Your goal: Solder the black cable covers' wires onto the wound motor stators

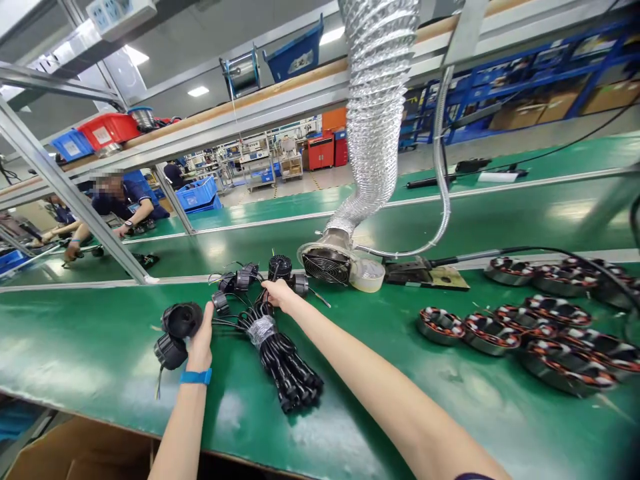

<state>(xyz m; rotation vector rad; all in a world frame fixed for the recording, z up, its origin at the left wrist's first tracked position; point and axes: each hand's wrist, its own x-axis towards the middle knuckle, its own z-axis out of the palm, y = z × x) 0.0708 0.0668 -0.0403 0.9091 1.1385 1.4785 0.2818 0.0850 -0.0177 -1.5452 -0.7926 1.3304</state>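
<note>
My left hand (201,339), with a blue wristband, grips a pair of round black cable connectors (181,321) at the front of the green workbench (100,360). My right hand (280,295) rests among the upper ends of a bundle of black cables (283,363), closed around a cable close to a black connector (300,285). Silvery tape (261,331) binds the bundle at its middle. Several more black connectors (235,280) spread out at the far end of the cables, partly hidden behind my right hand.
To the right lie several copper-wound motor stators (490,335). A silver flexible duct (375,100) ends in a fan-covered nozzle (326,265). Behind stand further green benches, where a co-worker (123,203) works. A cardboard box (75,453) sits below the near edge.
</note>
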